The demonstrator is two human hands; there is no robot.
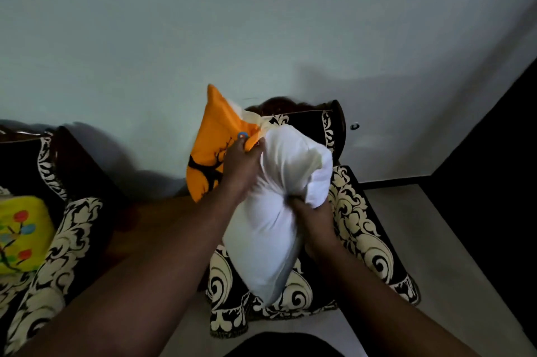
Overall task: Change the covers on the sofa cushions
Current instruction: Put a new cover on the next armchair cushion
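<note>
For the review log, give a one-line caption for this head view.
Left hand grips orange cover, right hand clutches white cushion insert above patterned armchair.

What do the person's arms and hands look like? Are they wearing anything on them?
Both arms are bare from the frame's lower edge up to the hands, with no sleeves in view. The left hand and right hand wear no gloves. I see no watch, bracelet or ring, though the picture is dim and a little blurry.

Matt white cloth cushion (273,211), orange fabric cover (212,150)
</note>
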